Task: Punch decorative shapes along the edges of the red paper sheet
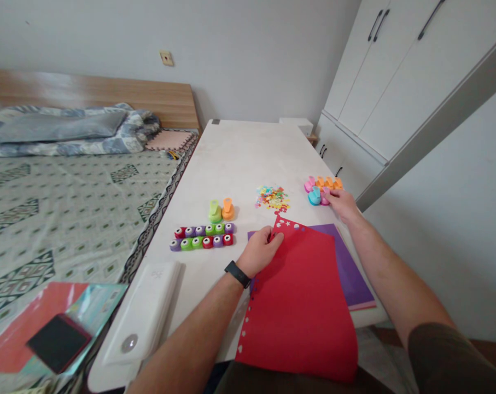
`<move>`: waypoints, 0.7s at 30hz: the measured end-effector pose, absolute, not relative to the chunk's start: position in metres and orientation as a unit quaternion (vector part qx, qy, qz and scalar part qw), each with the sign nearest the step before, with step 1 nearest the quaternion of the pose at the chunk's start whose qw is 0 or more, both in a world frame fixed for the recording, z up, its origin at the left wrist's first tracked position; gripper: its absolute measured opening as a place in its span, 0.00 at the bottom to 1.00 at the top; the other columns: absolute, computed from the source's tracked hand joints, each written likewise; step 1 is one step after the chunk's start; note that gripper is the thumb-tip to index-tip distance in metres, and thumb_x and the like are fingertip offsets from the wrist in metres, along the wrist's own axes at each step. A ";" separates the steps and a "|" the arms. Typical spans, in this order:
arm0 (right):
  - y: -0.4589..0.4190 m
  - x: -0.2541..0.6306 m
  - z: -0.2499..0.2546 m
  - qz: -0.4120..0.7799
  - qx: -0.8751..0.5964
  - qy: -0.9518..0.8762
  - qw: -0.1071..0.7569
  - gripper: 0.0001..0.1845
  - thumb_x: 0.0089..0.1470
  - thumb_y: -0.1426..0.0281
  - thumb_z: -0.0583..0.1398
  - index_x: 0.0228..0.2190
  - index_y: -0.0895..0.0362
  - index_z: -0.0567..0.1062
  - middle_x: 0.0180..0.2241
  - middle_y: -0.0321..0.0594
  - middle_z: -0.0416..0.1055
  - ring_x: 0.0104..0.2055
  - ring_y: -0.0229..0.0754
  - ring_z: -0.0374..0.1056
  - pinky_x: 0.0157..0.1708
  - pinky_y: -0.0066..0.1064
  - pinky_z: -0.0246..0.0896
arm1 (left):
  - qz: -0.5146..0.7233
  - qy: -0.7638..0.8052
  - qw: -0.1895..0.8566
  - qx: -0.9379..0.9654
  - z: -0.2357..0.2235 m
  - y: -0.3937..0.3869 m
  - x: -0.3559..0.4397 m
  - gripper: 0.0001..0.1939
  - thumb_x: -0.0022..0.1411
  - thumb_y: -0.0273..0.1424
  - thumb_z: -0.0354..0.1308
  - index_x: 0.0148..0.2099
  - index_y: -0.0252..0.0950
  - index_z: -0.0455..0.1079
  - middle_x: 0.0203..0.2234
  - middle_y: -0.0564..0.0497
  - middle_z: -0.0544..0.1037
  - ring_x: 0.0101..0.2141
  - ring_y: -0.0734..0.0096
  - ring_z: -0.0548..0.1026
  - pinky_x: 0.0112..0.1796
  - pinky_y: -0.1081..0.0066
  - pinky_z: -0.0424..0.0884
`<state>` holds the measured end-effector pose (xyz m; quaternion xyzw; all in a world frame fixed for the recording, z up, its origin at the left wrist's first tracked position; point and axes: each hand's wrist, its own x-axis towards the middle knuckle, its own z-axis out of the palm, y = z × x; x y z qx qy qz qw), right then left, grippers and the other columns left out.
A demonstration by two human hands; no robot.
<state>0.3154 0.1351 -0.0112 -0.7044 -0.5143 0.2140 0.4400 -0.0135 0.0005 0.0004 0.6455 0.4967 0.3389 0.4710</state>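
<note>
My left hand (261, 250) pinches the upper left edge of a red paper sheet (303, 301) that has punched shapes along its edges. The sheet lies over a purple sheet (350, 262) on the white table (239, 158). My right hand (343, 203) reaches to a cluster of pink, orange and blue paper punches (319, 189) at the table's right edge, fingers curled on one of them. A small heap of coloured punched shapes (272, 198) lies between the hands, farther back.
Two rows of small round punches (202, 236) and a green and an orange punch (221, 210) sit to the left. A white box (143, 312) lies at the near left corner. A bed (67, 197) adjoins the table's left side; white cabinets (395, 71) stand right.
</note>
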 end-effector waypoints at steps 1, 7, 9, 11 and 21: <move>0.135 0.315 -0.011 0.200 -0.718 -0.517 0.421 0.22 0.47 0.52 0.68 0.34 0.59 0.81 0.30 0.42 0.77 0.32 0.44 0.68 0.36 0.36 0.62 | 0.340 0.497 0.469 0.646 0.001 0.000 -0.013 0.19 0.67 0.47 0.53 0.33 0.36 0.66 0.23 0.58 0.66 0.26 0.75 0.62 0.27 0.74 0.55; 0.134 0.297 0.005 0.046 -0.752 -0.474 0.456 0.26 0.52 0.54 0.65 0.45 0.59 0.76 0.45 0.52 0.77 0.42 0.50 0.71 0.46 0.42 0.65 | 0.340 0.502 0.465 0.646 0.005 0.000 -0.013 0.19 0.66 0.46 0.54 0.31 0.36 0.64 0.22 0.58 0.64 0.25 0.75 0.60 0.28 0.73 0.55; 0.133 0.278 0.018 0.047 -0.707 -0.519 0.479 0.23 0.54 0.56 0.63 0.46 0.57 0.75 0.46 0.50 0.76 0.44 0.49 0.71 0.48 0.43 0.66 | 0.340 0.499 0.463 0.649 0.005 0.000 -0.013 0.18 0.66 0.46 0.54 0.32 0.36 0.64 0.22 0.58 0.65 0.26 0.74 0.61 0.27 0.72 0.55; 0.131 0.251 0.034 0.081 -0.647 -0.584 0.483 0.21 0.56 0.56 0.63 0.46 0.55 0.74 0.46 0.48 0.76 0.44 0.48 0.71 0.48 0.42 0.66 | 0.342 0.498 0.458 0.652 0.004 0.000 -0.013 0.18 0.66 0.46 0.53 0.32 0.36 0.65 0.23 0.58 0.65 0.26 0.74 0.61 0.27 0.73 0.54; 0.126 0.074 0.077 0.159 -0.457 -0.842 0.239 0.23 0.57 0.56 0.64 0.49 0.57 0.77 0.50 0.48 0.76 0.50 0.49 0.71 0.53 0.40 0.63 | 0.339 0.506 0.444 0.658 0.005 0.001 -0.013 0.18 0.67 0.45 0.53 0.32 0.36 0.65 0.22 0.57 0.67 0.25 0.74 0.62 0.26 0.72 0.53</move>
